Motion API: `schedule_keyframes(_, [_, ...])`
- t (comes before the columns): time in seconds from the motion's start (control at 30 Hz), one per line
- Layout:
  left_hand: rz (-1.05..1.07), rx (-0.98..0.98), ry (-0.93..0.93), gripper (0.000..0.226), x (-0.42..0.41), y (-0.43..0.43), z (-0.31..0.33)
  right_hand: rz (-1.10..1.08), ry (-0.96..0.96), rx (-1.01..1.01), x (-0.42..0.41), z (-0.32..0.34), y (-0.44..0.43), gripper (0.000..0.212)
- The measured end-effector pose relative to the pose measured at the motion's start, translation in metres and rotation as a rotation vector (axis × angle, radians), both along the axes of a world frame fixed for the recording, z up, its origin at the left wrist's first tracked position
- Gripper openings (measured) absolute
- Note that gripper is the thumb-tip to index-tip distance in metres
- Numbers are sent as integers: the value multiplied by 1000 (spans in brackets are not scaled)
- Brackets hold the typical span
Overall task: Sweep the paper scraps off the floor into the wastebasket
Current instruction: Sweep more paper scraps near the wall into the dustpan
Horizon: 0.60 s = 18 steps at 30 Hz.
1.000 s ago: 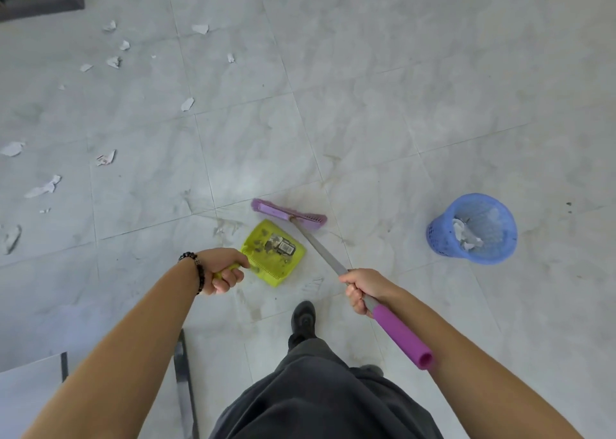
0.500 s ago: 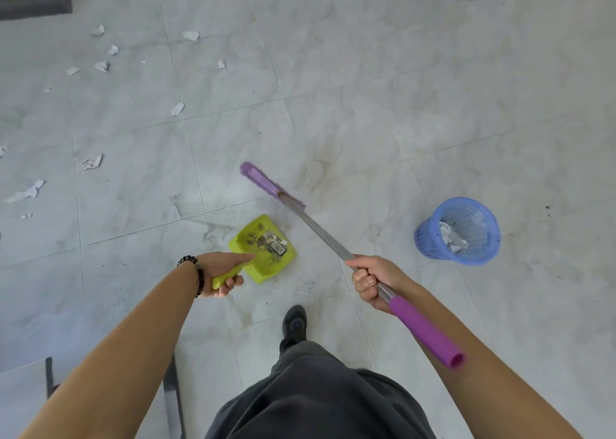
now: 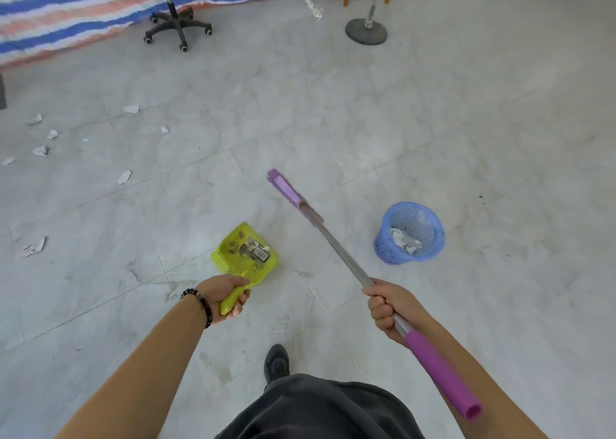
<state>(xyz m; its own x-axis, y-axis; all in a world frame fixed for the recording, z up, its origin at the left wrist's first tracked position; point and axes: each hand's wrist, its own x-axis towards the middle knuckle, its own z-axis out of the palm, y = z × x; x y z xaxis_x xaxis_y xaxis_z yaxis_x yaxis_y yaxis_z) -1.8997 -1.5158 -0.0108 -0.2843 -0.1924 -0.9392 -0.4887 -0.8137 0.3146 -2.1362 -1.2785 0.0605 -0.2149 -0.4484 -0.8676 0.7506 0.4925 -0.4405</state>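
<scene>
The dustpan [image 3: 233,262] is gripped at its handle by the left hand [image 3: 223,297] and the broom [image 3: 336,246] at its metal shaft by the right hand [image 3: 390,308] — the wastebasket [image 3: 386,249] is seen just beyond the right hand, paper scraps [image 3: 125,177] well beyond and left of the left one.

Dustpan [image 3: 248,253]: centre, handle in left hand [image 3: 226,297], ahead of shoe [image 3: 276,362].
Broom [image 3: 336,248]: shaft in right hand [image 3: 390,308], running between dustpan and wastebasket [image 3: 385,247].
Wastebasket: right of broom, crumpled paper [image 3: 400,238] inside.
Paper scraps [image 3: 124,177]: scattered on the floor, far left.
Office chair [image 3: 176,21]: at the back, left of stand base [image 3: 366,31].
</scene>
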Motion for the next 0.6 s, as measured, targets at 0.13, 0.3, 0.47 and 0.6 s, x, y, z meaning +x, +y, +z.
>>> schedule_keyframes(0.13, [-131,-90,57,10,-51,35,16,-107,83,-65,-26,16,50,22])
schedule_keyframes(0.3, [-203,41,161,11,-94,98,37,-208,248,-77,-45,26,116,21])
schedule_keyframes(0.47, [-394,114,259,38,-129,167,57,-314,319,-25,-52,18,180,21])
schedule_keyframes(0.6, [-538,2,210,46,-166,201,62,-457,249,-3,-49,12,222,26])
